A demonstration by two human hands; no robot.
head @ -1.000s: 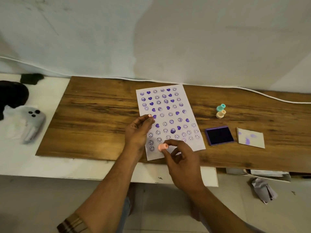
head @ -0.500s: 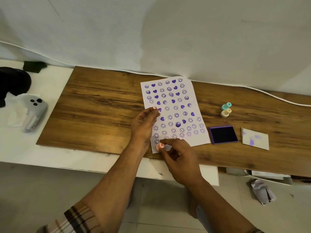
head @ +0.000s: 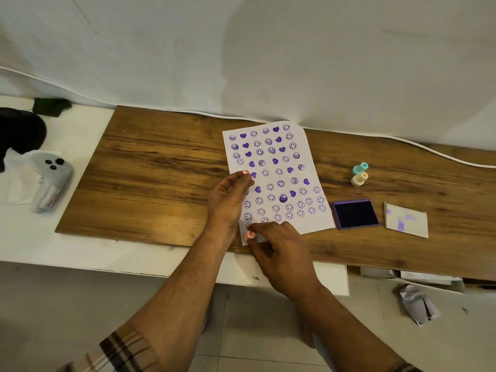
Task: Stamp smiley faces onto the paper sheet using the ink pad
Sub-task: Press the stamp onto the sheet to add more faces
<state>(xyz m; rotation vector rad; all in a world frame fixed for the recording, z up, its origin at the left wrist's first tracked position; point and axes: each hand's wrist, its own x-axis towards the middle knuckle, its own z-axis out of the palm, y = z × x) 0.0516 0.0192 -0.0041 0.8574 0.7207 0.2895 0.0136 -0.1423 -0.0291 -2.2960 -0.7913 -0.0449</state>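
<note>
From the head view, the paper sheet lies on the wooden bench, running from its far edge almost to its near edge, and is already crowded with purple smileys and hearts. The left hand lies flat along the sheet's left margin, fingers straight and spread narrow, gripping nothing; it seems placed there to pin the sheet so it does not slide or lift under the stamp. The right hand pinches a small pink stamp between thumb and fingertips, held over the sheet's near left corner, one of the last bare patches, which is likely why it works so close to the bench's near edge. Whether the stamp face touches the paper or hovers just above it cannot be told, since the fingers cover it. The ink pad sits open just beside the sheet's right edge, within easy reach for re-inking, with its lid, smeared purple, further right. Two spare stamps, teal and cream, stand touching towards the far edge. The right hand hides the sheet's near row of prints. At the left, a grey object and a dark shape lie on a white surface, too indistinct to name.
</note>
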